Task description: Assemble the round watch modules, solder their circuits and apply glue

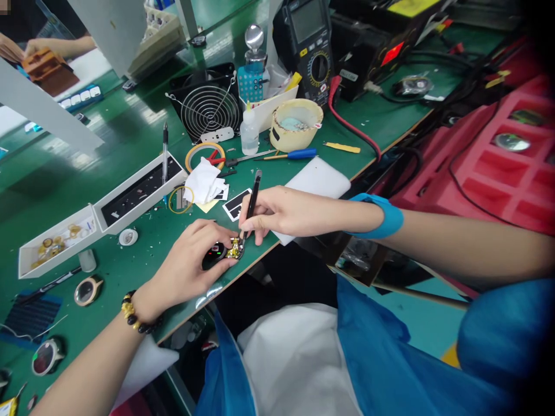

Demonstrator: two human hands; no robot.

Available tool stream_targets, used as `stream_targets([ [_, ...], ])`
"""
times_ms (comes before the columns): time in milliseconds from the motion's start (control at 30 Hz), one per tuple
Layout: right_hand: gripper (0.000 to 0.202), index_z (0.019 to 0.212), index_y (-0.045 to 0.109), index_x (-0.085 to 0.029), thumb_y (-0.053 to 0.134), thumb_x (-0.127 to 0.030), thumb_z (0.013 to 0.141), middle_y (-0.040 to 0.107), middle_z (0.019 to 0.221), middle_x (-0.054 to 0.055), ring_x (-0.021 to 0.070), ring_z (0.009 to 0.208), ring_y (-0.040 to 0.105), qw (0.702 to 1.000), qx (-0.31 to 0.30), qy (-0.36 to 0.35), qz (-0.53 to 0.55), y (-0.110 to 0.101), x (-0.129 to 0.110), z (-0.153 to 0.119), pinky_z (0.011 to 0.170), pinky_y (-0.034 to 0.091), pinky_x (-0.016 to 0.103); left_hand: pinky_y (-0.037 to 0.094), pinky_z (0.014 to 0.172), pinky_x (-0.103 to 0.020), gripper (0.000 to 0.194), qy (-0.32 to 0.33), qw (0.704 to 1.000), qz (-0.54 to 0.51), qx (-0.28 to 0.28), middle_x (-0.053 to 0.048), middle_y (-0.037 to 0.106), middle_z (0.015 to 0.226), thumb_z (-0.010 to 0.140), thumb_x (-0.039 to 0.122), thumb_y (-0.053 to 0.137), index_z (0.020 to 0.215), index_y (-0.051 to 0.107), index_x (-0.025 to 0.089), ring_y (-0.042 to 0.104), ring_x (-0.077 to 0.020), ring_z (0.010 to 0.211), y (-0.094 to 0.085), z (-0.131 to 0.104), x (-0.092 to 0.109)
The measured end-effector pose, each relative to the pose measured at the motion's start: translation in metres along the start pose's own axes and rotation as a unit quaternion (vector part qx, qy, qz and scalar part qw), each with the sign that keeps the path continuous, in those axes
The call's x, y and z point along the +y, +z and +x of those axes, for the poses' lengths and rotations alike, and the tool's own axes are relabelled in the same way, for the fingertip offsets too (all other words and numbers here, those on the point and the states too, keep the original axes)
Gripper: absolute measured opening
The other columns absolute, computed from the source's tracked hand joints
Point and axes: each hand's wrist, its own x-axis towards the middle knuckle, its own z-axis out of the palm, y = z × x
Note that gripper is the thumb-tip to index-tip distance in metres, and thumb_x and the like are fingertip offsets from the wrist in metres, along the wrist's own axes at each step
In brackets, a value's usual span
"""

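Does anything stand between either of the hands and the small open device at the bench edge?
Nothing visible does. The left hand holds the small open device directly, and the black tool in the right hand reaches down to it.

Counter (160, 242) inventory: multimeter (307, 55), 1; fan (210, 110), 1; squeeze bottle (250, 136), 1; blue-handled screwdriver (301, 153), 1; yellow tape roll (206, 145), 1; cream tub (289, 137), 1; white trays (145, 203), 2.

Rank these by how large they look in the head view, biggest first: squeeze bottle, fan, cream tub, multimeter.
1. Multimeter and fan: too alike to rank
2. Cream tub
3. Squeeze bottle
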Motion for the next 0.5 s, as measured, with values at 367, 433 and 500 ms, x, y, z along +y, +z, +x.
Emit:
stream_targets([
  [367, 0.011, 0.099, 0.066, -0.017, 0.063, -0.028, 0.099, 0.073, 0.072, -0.001, 0.0160, 0.071, 0.077, 0.990, 0.142, -0.023, 0.015, 0.033, 0.015, -0.031, 0.065, 0.057, 0.022, 0.046, 0.106, -0.044, 0.018, -0.005, 1.000, -0.012, 0.010, -0.003, 0.071, 0.120, 0.095, 0.034, 0.069, 0.104, 0.058, 0.024, 0.057, -0.0238, 0.115, 0.001, -0.001, -0.002],
  [433, 0.014, 0.100, 0.069, -0.017, 0.064, -0.030, 0.099, 0.072, 0.070, -0.001, 0.0160, 0.068, 0.076, 0.985, 0.169, -0.035, -0.004, 0.040, 0.019, -0.037, 0.062, 0.056, 0.022, 0.046, 0.106, -0.044, 0.018, -0.005, 1.000, -0.016, 0.009, -0.003, 0.071, 0.121, 0.095, 0.034, 0.070, 0.105, 0.059, 0.024, 0.057, -0.0236, 0.115, 0.002, -0.001, -0.003],
  [500, 0.016, 0.101, 0.071, -0.017, 0.066, -0.031, 0.098, 0.072, 0.071, 0.000, 0.0153, 0.065, 0.075, 0.979, 0.198, -0.045, -0.028, 0.047, 0.022, -0.044, 0.059, 0.055, 0.022, 0.046, 0.107, -0.044, 0.018, -0.007, 1.000, -0.020, 0.010, -0.003, 0.072, 0.121, 0.095, 0.034, 0.070, 0.105, 0.060, 0.024, 0.056, -0.0233, 0.114, 0.002, -0.001, -0.003],
])
